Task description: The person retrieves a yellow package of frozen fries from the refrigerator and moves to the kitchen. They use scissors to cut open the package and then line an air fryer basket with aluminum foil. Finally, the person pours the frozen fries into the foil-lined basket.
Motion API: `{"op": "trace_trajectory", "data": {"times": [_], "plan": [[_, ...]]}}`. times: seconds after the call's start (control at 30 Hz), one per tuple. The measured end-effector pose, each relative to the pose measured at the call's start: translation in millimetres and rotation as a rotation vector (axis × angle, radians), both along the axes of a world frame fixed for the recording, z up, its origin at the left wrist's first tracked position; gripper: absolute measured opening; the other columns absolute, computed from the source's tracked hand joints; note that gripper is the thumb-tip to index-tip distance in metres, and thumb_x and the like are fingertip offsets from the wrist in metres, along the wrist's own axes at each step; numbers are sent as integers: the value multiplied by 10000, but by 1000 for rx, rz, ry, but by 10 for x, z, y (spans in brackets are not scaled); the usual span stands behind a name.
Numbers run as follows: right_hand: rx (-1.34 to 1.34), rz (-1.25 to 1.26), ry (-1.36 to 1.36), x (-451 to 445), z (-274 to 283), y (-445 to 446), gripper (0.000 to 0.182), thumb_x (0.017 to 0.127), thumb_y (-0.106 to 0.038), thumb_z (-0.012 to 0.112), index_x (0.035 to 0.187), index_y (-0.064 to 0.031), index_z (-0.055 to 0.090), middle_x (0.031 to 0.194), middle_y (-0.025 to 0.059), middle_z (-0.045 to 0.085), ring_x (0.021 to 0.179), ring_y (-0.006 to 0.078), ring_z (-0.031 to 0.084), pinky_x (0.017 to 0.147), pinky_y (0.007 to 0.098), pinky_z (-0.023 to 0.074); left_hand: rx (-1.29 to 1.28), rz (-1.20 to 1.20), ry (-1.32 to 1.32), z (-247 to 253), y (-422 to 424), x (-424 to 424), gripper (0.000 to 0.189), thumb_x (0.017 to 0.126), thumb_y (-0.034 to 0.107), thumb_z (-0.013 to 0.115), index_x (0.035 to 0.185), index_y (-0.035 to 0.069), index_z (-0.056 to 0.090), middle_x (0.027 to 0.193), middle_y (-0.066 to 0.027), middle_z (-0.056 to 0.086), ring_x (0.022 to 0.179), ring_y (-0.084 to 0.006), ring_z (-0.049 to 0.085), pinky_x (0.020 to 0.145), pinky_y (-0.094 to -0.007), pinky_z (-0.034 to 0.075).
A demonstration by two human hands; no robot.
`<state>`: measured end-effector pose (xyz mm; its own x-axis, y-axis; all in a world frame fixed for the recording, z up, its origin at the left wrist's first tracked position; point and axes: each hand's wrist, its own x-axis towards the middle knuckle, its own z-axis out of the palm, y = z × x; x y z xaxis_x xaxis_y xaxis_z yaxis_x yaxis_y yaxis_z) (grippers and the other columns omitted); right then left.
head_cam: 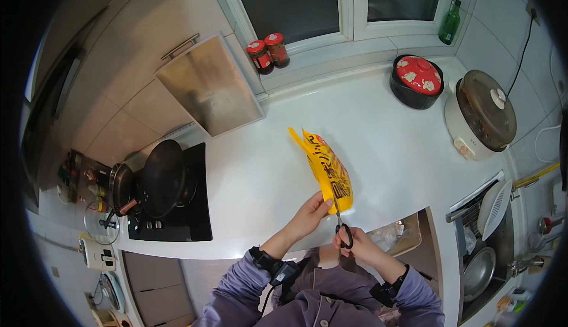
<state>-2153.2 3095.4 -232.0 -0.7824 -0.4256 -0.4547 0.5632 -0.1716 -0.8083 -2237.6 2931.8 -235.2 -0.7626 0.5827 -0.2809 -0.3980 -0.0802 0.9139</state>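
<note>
My left hand point(312, 214) pinches the near end of a yellow plastic food bag point(327, 163) that bears dark printed writing. The bag extends away from me above the white countertop point(262, 185), and a narrow yellow strip stands apart at its far end. In my right hand point(355, 243) is a pair of scissors point(344, 234) with black handles, my fingers around the loops. Its blades point away from me and lie against the bag's near edge, just right of my left thumb. How far they reach into the plastic I cannot tell.
An induction hob point(195, 211) with a black wok point(164, 178) is at left. Toward the back right stand a red-lidded pot point(417, 81) and an electric cooker point(481, 114). An open drawer point(410, 238) juts out beside my right hand; a sink point(497, 265) lies farther right.
</note>
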Motion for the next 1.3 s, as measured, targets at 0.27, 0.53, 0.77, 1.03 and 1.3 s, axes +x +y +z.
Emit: {"op": "trace_trajectory", "data": {"times": [0.27,0.53,0.77,1.03,1.3], "plan": [[-74,-32,-143,-123,-10,51,411,878,-452,491,734,-67,503,680,-2,501,485,53,420,442,201,319,-13,-15,-46,132,-41,30,316,957,201,382,1228,43,417,1148,-32,506,1071,-111,464,966,-289,363],[-92,-9,-191,-258,47,-1,428,869,-467,497,694,-78,475,673,0,475,491,48,364,423,197,302,1,-71,57,36,-76,147,277,957,178,383,1192,43,440,1096,-28,521,1018,-98,467,915,-270,376],[-16,75,-137,-276,39,-2,274,868,-273,513,691,-70,462,703,18,463,494,58,345,427,199,306,-158,65,158,-19,-259,-75,272,941,234,438,1078,9,504,930,-12,543,881,-74,476,837,-240,393],[-5,75,-126,-282,41,-18,252,878,-254,494,718,-60,476,729,21,476,499,62,358,434,197,312,-155,282,83,-113,-202,-164,267,925,206,426,1041,-8,535,954,-39,576,923,-111,530,891,-271,411],[-97,88,-209,-307,-65,-45,404,878,-438,505,751,-54,501,690,3,473,498,48,375,425,191,314,-104,309,54,-129,-224,-133,300,906,129,397,1165,5,483,1102,-63,548,1032,-148,508,958,-308,375]]}}
